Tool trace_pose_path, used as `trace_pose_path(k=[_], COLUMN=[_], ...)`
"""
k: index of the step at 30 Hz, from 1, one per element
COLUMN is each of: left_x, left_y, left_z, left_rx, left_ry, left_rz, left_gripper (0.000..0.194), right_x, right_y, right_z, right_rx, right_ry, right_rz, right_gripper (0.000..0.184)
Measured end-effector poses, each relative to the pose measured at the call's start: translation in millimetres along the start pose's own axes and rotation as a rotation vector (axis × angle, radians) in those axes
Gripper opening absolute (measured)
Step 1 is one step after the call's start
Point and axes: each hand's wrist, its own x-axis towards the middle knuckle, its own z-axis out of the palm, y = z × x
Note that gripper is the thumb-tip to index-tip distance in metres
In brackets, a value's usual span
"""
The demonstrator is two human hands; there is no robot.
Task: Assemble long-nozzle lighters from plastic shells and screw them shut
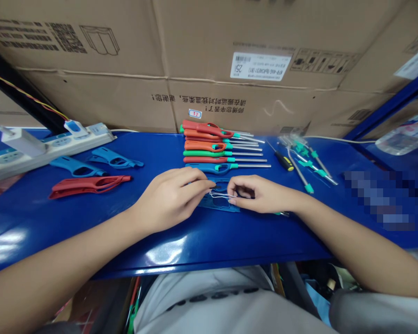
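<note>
My left hand (172,197) and my right hand (259,194) meet over a blue lighter shell (220,202) lying flat on the blue table (195,236). Both hands have their fingers pinched on a thin white wire (220,195) that runs between them above the shell. A metal tube tip (284,214) pokes out to the right under my right wrist. Just behind my hands lies a row of several assembled long-nosed lighters (212,146) in red, orange, green and blue.
Blue handle shells (114,160) and a red handle shell (87,184) lie at the left near a white power strip (45,147). A yellow-handled screwdriver (282,160) and several metal tubes with green ends (308,162) lie at the right. Cardboard boxes (209,60) stand behind.
</note>
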Motion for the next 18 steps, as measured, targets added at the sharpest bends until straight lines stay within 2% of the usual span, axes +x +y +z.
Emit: trace_pose_path(k=[10, 18], left_x=[-0.5, -1.0], left_y=[-1.1, 0.4], left_z=[1.9, 1.8], left_rx=[-0.032, -0.015], left_ry=[-0.070, -0.041], left_rz=[-0.018, 0.005], left_gripper=[0.021, 0.020], right_x=[-0.3, -0.6], right_y=[-2.2, -2.1], right_z=[-2.7, -6.1], right_rx=[0.062, 0.138], right_ry=[0.043, -0.035], right_rz=[0.144, 0.199], right_gripper=[0.026, 0.028])
